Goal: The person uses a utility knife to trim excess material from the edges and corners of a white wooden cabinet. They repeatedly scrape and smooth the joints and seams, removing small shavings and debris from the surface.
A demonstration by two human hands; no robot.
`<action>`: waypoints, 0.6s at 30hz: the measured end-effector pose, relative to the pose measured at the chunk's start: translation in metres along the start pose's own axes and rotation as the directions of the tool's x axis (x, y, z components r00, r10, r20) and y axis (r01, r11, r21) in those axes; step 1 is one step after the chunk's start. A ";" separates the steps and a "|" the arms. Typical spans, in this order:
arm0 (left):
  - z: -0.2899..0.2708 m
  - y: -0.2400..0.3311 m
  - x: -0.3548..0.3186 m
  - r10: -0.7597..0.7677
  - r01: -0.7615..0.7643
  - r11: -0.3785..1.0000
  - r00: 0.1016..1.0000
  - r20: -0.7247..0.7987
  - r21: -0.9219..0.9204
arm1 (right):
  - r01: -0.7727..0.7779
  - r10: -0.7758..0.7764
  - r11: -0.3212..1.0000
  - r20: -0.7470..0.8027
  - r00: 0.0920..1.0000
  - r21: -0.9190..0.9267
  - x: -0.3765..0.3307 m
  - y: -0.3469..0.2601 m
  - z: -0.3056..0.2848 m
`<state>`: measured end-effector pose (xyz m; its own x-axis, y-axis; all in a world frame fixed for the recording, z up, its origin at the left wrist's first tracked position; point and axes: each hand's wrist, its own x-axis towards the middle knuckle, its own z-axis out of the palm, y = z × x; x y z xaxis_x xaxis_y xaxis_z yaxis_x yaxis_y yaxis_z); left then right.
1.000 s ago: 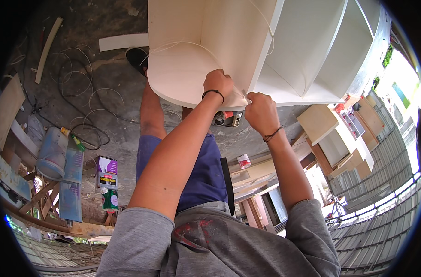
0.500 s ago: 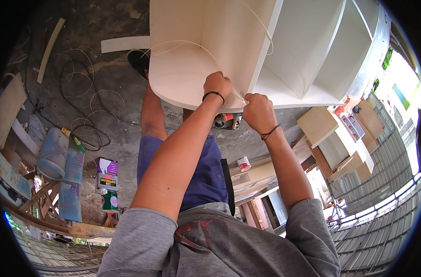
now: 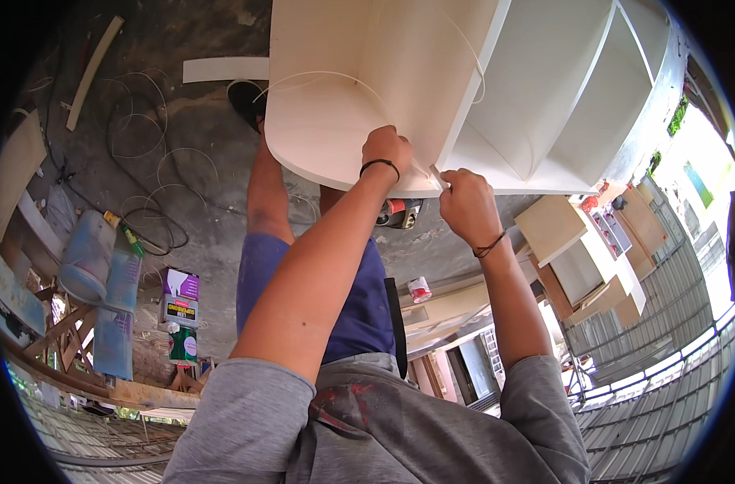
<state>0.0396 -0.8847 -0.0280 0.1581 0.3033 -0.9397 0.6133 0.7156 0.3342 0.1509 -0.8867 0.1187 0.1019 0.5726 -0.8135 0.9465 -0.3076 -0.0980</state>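
Observation:
A white shelf cabinet with a rounded end panel lies before me. My left hand is closed on a thin white edging strip, whose loose length arcs back over the panel. My right hand is closed round a small flat greyish tool beside the cabinet's front edge. Only the tool's narrow tip shows past the fingers, so its exact kind is hidden. That tip sits just right of the strip's end, near the upright divider.
Below the cabinet edge is a red and black power tool. A dark cable and thin strip loops lie on the floor at left, near cans and a bluish drum. Wooden boxes stand at right.
My right hand has moved slightly right and down, away from my left, and the tool's tip now shows more. My left hand keeps its grip on the strip. The whole view has shifted a little.

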 end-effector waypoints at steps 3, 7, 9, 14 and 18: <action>-0.002 0.002 -0.001 -0.022 0.022 0.999 1.000 0.006 -0.027 | 0.037 -0.035 0.998 0.056 0.998 -0.048 -0.005 0.004 0.005; -0.004 0.003 0.009 0.000 0.000 1.000 1.000 -0.008 -0.013 | 0.029 -0.024 0.997 0.064 0.998 -0.078 0.005 0.000 0.007; -0.005 0.004 0.012 0.000 0.000 1.000 1.000 -0.009 -0.006 | 0.015 -0.009 0.998 0.075 0.997 -0.068 0.011 -0.002 0.005; -0.002 0.005 0.014 -0.023 0.023 1.000 1.000 -0.014 0.007 | 0.065 -0.065 0.998 -0.001 0.998 -0.014 0.011 0.002 0.010; 0.003 0.005 0.018 -0.033 0.033 0.999 0.999 -0.018 0.020 | 0.065 -0.065 0.998 -0.004 0.998 -0.003 0.012 0.006 0.010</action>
<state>0.0480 -0.8778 -0.0432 0.1237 0.2913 -0.9486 0.6336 0.7126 0.3014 0.1544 -0.8893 0.1024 0.0410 0.5942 -0.8033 0.9519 -0.2676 -0.1494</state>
